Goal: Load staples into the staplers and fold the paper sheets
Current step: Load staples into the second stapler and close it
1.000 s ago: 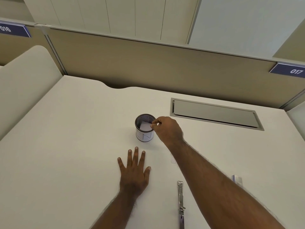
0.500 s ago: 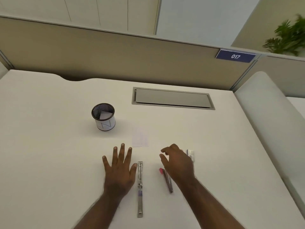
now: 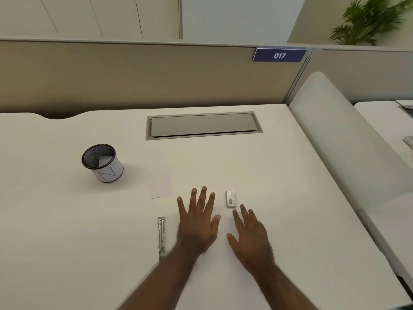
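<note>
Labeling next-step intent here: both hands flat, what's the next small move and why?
Probably the right hand moves forward to pick up the staple box: it lies just past those fingertips, both hands are empty, and the opened stapler lies left of the left hand.

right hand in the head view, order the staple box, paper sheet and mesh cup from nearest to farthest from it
From the right hand:
1. Staple box, on the desk just beyond its fingertips.
2. Paper sheet, flat on the desk, further out to the left, past the left hand.
3. Mesh cup, far left and farther back, with a folded paper inside.
</note>
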Action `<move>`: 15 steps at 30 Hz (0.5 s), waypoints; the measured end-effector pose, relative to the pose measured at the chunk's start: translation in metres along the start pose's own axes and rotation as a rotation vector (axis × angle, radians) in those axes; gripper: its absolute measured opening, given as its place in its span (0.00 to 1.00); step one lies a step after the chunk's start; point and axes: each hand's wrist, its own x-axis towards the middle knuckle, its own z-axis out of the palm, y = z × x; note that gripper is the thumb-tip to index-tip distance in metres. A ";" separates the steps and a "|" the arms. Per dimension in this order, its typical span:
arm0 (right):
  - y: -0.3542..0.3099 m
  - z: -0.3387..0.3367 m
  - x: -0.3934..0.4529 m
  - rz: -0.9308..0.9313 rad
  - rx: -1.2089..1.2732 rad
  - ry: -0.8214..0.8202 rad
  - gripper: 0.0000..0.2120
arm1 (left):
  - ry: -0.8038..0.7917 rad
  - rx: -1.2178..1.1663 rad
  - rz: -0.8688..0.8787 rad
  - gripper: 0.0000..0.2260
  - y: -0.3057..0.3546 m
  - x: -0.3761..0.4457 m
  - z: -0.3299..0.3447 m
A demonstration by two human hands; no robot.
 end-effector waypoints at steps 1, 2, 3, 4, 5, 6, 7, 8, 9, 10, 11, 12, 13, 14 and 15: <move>0.001 0.001 0.000 -0.002 -0.030 0.011 0.31 | -0.022 0.019 0.019 0.28 0.006 0.007 0.004; 0.002 0.002 0.000 -0.005 -0.054 0.020 0.33 | -0.051 0.036 0.038 0.28 0.012 0.015 0.007; 0.003 0.003 0.001 -0.008 -0.067 0.019 0.34 | -0.081 0.053 0.056 0.28 0.017 0.022 0.011; 0.005 0.004 0.001 -0.008 -0.073 0.014 0.36 | -0.111 0.069 0.073 0.28 0.022 0.030 0.015; 0.007 0.005 0.001 -0.007 -0.072 0.012 0.36 | -0.139 0.082 0.086 0.28 0.027 0.037 0.018; 0.008 0.006 0.002 -0.005 -0.066 0.011 0.36 | -0.159 0.089 0.095 0.28 0.031 0.044 0.020; 0.010 0.006 0.003 0.002 -0.054 0.007 0.37 | -0.171 0.090 0.103 0.28 0.035 0.050 0.022; 0.011 0.005 0.003 0.012 -0.042 0.002 0.37 | -0.174 0.086 0.109 0.27 0.037 0.055 0.023; 0.012 0.005 0.004 0.021 -0.032 -0.004 0.37 | -0.169 0.081 0.114 0.26 0.039 0.060 0.024; 0.013 0.004 0.005 0.026 -0.026 -0.006 0.36 | -0.159 0.078 0.120 0.26 0.041 0.064 0.024; 0.013 0.005 0.006 0.033 -0.021 -0.008 0.36 | -0.143 0.083 0.129 0.25 0.042 0.067 0.025; 0.015 0.005 0.007 0.047 -0.012 -0.016 0.35 | -0.126 0.090 0.137 0.24 0.042 0.070 0.025; 0.017 0.005 0.007 0.067 0.001 -0.027 0.34 | -0.111 0.090 0.143 0.23 0.043 0.073 0.026; 0.018 0.004 0.007 0.086 0.012 -0.039 0.34 | -0.094 0.082 0.145 0.21 0.043 0.076 0.026; 0.020 0.004 0.007 0.102 0.026 -0.055 0.33 | -0.080 0.065 0.144 0.20 0.044 0.078 0.025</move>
